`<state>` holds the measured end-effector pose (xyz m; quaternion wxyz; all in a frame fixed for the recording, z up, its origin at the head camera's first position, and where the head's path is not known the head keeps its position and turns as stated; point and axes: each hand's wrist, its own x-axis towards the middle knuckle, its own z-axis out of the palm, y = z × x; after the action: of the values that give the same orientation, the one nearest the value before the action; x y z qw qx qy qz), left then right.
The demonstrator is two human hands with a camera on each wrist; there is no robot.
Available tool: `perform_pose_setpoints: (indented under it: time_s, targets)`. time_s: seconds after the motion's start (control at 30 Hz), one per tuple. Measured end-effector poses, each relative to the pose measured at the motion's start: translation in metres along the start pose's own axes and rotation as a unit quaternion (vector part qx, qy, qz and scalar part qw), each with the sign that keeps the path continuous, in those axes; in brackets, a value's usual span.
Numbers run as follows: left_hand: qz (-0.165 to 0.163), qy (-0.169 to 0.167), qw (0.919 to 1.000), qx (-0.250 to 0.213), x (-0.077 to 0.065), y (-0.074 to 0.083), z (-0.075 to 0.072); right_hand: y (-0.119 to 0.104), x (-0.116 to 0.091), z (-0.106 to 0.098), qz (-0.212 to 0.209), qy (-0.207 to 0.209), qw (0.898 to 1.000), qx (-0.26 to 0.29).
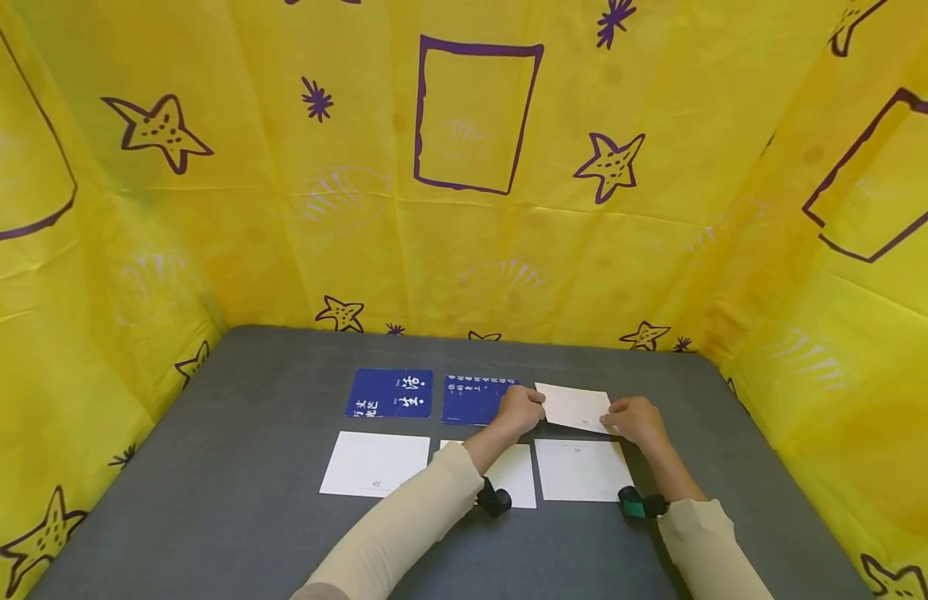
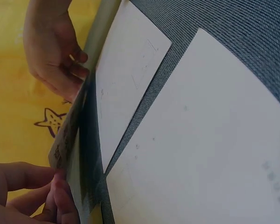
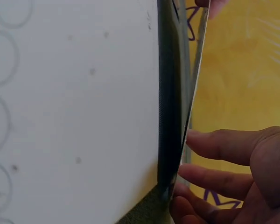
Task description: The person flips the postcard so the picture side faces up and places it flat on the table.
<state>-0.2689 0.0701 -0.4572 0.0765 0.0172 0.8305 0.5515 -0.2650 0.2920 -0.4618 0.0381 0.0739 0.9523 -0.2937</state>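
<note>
We see two blue rectangular cards on the grey desk; left hand stretched forward-right, grip pinching a white rectangular card at left; card tilted up, back row's right end; right hand angled forward-left, grip clamped on its right edge.

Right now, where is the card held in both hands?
In the head view, the held white card is right of centre, between the left hand and right hand, right of the blue cards and beyond the near row's rightmost card.

Cream sleeves, black wrist cameras
</note>
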Motion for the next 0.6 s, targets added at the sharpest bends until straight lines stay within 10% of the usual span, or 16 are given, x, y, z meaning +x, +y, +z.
perform_pose_setpoints:
  time_s: [0.6]
  targets:
    - [-0.014,0.034,0.9993,-0.011,0.002,-0.006,-0.003,0.009,-0.002,-0.015,0.027,-0.003,0.986,0.164]
